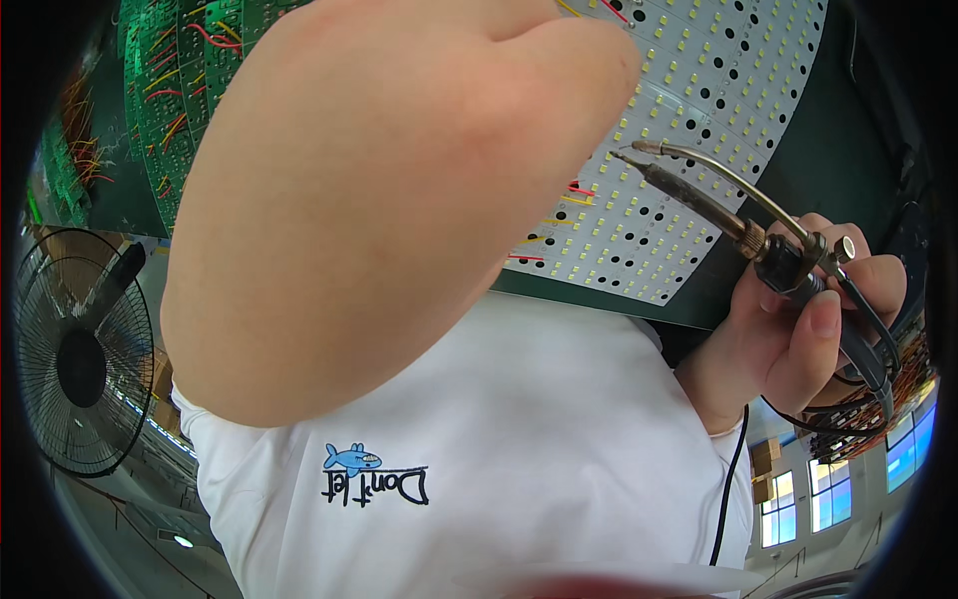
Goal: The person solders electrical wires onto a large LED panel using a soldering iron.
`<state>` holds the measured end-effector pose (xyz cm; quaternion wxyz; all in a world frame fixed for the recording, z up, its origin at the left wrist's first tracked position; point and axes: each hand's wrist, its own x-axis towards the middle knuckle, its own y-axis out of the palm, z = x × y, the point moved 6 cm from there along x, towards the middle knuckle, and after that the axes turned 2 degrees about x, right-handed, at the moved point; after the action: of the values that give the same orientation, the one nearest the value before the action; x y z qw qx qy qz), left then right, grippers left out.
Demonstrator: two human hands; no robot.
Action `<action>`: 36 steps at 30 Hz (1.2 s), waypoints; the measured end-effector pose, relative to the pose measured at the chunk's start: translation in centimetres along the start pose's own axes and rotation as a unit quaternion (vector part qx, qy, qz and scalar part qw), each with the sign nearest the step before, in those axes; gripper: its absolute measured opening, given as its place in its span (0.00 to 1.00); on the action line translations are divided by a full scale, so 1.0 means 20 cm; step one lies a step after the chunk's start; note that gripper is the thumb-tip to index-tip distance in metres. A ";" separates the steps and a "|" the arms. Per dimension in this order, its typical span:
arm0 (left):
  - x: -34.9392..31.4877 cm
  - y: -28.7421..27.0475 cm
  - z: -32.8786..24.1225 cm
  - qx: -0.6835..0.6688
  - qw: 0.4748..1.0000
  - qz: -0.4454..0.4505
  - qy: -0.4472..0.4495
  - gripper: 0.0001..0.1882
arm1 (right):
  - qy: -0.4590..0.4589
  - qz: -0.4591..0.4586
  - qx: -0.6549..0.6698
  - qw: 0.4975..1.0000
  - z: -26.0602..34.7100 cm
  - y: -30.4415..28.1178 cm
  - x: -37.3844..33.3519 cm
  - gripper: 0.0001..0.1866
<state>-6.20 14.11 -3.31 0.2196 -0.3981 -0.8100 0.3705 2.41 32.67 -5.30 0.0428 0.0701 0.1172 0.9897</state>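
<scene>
My right hand (783,344) grips a soldering iron (694,198) at the right, fingers and thumb wrapped round its dark handle. A thin bent metal tube (743,184) is clamped alongside the iron, and both tips point up and left. Those tips hover over or rest on a white LED panel (669,235) dotted with small yellowish LEDs and black holes; contact cannot be made out. My bent left arm (389,210) looms large across the middle, hiding much of the work surface. The left hand lies beyond the picture. Short red and yellow wires (574,195) show on the panel beside that arm.
Green circuit boards (150,110) with red and yellow wires lie at the upper left. The panel sits on a dark green tabletop (589,301). A black fan (82,359) stands at the left. Bundled copper-coloured wires (848,434) and a black cable (733,489) are at the right.
</scene>
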 end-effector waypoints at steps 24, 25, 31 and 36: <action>-0.01 0.02 0.02 -0.005 1.000 -0.010 0.011 0.11 | -0.017 0.029 -0.097 0.995 -0.03 0.03 0.03 0.07; 0.00 0.02 0.02 -0.003 1.000 -0.013 0.011 0.11 | -0.011 0.026 -0.089 0.996 -0.03 0.03 0.03 0.08; 0.00 0.02 0.02 -0.010 1.000 -0.009 0.013 0.12 | 0.027 0.041 0.003 0.999 -0.01 0.02 0.04 0.08; 0.00 0.02 0.01 -0.012 1.000 -0.014 0.008 0.11 | 0.039 0.019 0.053 0.998 -0.02 -0.01 0.02 0.07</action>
<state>-6.22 14.24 -3.80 0.2269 -0.3926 -0.8176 0.3547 1.99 32.90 -5.69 0.0160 0.0360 0.1699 0.9847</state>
